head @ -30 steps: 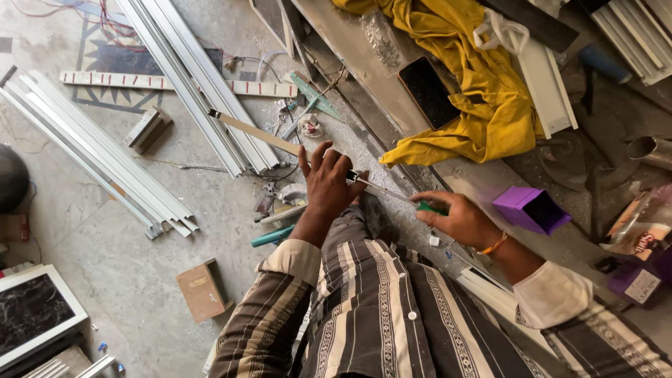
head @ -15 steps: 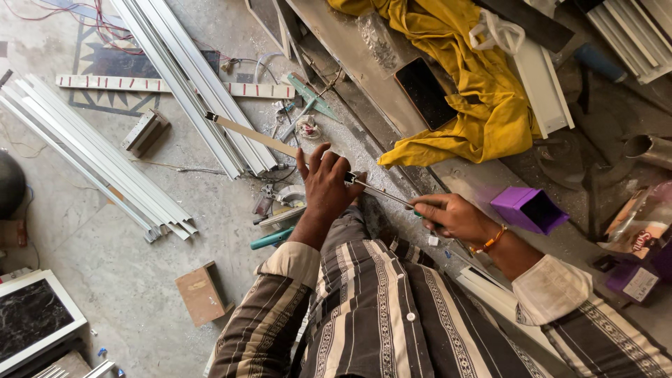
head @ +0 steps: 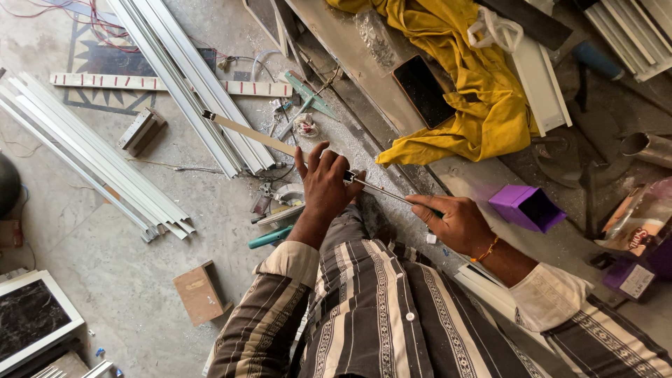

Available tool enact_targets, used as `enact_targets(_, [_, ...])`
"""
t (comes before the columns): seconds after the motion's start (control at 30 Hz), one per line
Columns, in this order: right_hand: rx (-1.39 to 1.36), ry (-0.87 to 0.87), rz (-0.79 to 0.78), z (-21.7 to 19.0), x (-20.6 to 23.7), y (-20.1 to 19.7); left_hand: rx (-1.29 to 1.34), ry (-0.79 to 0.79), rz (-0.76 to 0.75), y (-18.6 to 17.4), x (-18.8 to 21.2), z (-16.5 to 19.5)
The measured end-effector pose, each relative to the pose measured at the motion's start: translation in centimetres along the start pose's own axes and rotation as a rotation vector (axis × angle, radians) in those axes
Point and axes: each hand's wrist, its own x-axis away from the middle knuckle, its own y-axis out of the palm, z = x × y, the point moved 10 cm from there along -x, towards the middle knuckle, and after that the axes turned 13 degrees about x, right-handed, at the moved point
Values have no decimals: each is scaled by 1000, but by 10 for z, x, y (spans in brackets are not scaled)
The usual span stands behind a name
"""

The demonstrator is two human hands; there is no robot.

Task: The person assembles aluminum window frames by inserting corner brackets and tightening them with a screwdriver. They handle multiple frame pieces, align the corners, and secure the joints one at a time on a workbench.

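A long, thin metal strip is held across the middle of the view, its long axis running from the upper left down toward the lower right. The left hand is closed around it near its middle, thumb and fingers wrapped over the strip with the index finger partly raised. A thinner, darker rod section is seen coming out of that grip and running on to the right hand, where it is pinched between thumb and curled fingers. The left hand is the nearer to the strip's long free part, which reaches away from both hands toward a bundle of white aluminium channels lying on the floor.

To the right, a yellow cloth is draped over a dusty surface, with a dark phone lying against it and an open purple box just beside the right hand. A teal-handled tool lies near the left wrist, and a small brown block rests apart on the floor.

Whether the strip and the rod are one piece or two joined parts cannot be told, since the junction is hidden inside the left hand. What the right hand covers at the rod's end is likewise concealed. The small litter by the knee is too fine to make out.
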Motion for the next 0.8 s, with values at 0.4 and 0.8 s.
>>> enact_targets(0.4, [-473, 494, -436, 60, 14, 49, 6, -2, -5, -1, -2, 3])
enact_targets(0.8, [620, 414, 374, 195, -37, -107, 39, 66, -186, -3, -37, 23])
